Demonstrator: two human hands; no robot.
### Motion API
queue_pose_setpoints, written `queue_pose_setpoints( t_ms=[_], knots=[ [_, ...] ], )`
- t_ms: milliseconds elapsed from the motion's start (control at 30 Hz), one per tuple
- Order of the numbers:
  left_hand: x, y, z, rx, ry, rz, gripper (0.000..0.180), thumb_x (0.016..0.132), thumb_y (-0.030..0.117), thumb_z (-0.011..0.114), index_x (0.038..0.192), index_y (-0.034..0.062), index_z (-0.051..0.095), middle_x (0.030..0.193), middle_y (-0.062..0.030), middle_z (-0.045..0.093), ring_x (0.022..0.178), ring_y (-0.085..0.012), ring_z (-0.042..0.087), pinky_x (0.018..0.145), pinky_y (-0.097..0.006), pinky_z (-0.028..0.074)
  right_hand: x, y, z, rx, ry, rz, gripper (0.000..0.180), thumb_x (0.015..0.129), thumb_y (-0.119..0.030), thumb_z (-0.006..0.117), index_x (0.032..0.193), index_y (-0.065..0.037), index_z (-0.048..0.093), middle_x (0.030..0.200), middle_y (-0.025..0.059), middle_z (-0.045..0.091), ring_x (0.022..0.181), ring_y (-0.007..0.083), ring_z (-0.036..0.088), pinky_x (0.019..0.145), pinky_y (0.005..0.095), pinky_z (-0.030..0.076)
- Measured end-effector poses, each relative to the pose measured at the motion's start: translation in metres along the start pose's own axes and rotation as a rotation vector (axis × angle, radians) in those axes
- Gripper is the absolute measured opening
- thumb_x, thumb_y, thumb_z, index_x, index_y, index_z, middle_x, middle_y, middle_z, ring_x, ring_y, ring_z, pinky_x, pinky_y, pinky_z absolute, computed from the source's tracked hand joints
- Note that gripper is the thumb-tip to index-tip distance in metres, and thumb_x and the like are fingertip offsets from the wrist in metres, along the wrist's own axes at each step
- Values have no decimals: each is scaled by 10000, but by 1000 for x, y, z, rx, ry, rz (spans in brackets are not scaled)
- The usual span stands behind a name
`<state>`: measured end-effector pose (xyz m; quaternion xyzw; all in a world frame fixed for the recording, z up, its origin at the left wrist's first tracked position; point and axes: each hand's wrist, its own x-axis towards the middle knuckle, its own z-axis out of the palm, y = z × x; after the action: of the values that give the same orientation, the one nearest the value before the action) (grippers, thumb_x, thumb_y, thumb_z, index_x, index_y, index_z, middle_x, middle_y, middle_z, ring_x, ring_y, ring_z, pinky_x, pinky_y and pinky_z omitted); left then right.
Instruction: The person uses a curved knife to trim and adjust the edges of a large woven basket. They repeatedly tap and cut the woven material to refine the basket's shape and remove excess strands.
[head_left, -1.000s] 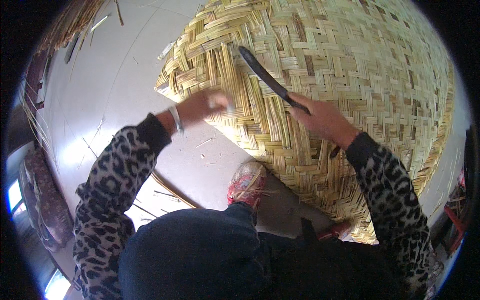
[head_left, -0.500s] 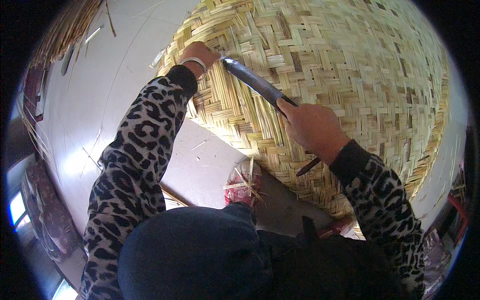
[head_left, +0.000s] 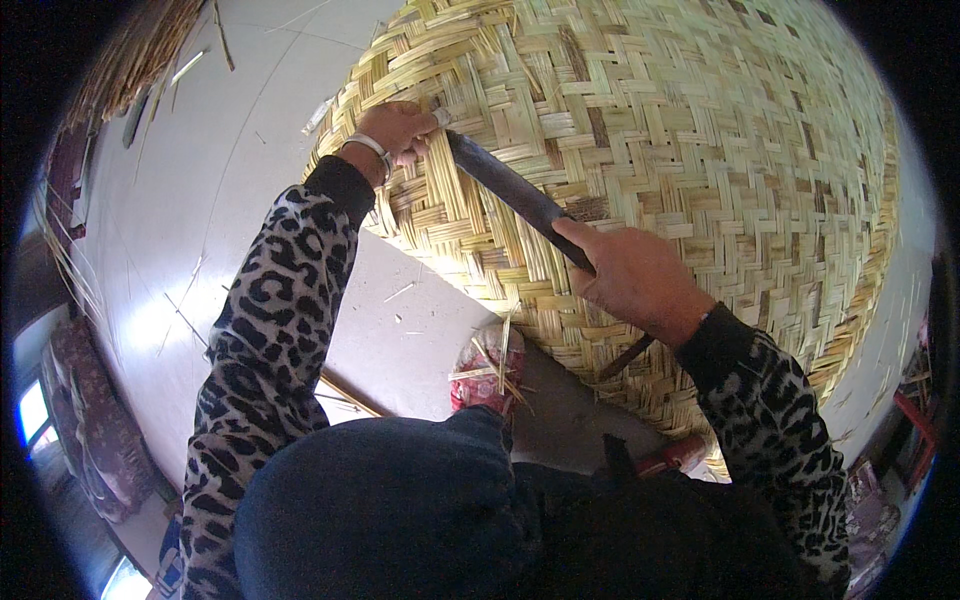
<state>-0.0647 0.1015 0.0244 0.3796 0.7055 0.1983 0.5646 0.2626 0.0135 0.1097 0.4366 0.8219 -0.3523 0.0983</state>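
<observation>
A broad woven mat [head_left: 700,190] of pale yellow-green split strips spreads across the upper right. My right hand [head_left: 635,280] is closed around the handle of a long dark knife [head_left: 510,185], whose blade slants up and left over the mat. The handle's end sticks out below my palm. At the mat's left edge, my left hand [head_left: 395,130] is closed, fingers pinched on a strip near the blade's tip. That strip is largely hidden by the fingers. A white wrap shows on one fingertip, and a pale bracelet circles the wrist.
A bundle of thin brown stalks [head_left: 135,65] lies at the far left on the pale floor [head_left: 240,130]. Scraps of strip rest on my red shoe [head_left: 487,370]. A patterned cushion-like thing [head_left: 95,430] is at the left rim; a red frame [head_left: 915,425] stands at the right.
My left hand has shifted slightly down, with its fingers turned more into view. My right hand has drawn the knife a little down and right, and the blade shows more of its flat side.
</observation>
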Motion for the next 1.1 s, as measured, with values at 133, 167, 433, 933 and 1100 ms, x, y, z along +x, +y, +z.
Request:
queue_pose_setpoints(
  t_ms=[133,167,433,933,1100],
  knots=[
    [-15,-17,-3,-214,-8,37,161,934,212,633,952,52,647,723,-20,619,561,-105,591,483,-240,488,2,-6,-6,207,-66,-7,568,861,-274,608,1366,-34,512,824,221,666,727,345,658,701,449,511],
    [-18,-21,-4,-303,-26,33,173,925,220,642,957,51,656,720,-17,625,573,-101,604,495,-240,496,4,-8,-6,235,-65,-9,567,865,-281,604,1363,-24,515,818,223,663,716,340,656,698,441,510],
    [-31,-38,17,-388,160,46,205,958,262,616,880,75,587,697,-20,573,565,-121,582,437,-250,472,38,-29,-18,150,-110,-45,482,888,-306,544,1217,42,598,783,234,650,683,352,645,669,455,507],
    [-40,-13,36,-551,135,-284,230,928,271,656,773,123,571,535,34,478,365,-90,400,319,-240,333,39,-53,-1,30,-95,-33,425,859,-262,587,1157,39,612,794,242,662,773,392,672,726,485,541],
    [-42,-18,32,-635,123,-283,200,917,218,671,778,124,562,534,43,468,372,-72,351,331,-240,293,39,-44,-13,110,-73,-80,482,867,-267,583,1233,46,594,804,253,668,732,389,672,723,467,536]
  ],
)
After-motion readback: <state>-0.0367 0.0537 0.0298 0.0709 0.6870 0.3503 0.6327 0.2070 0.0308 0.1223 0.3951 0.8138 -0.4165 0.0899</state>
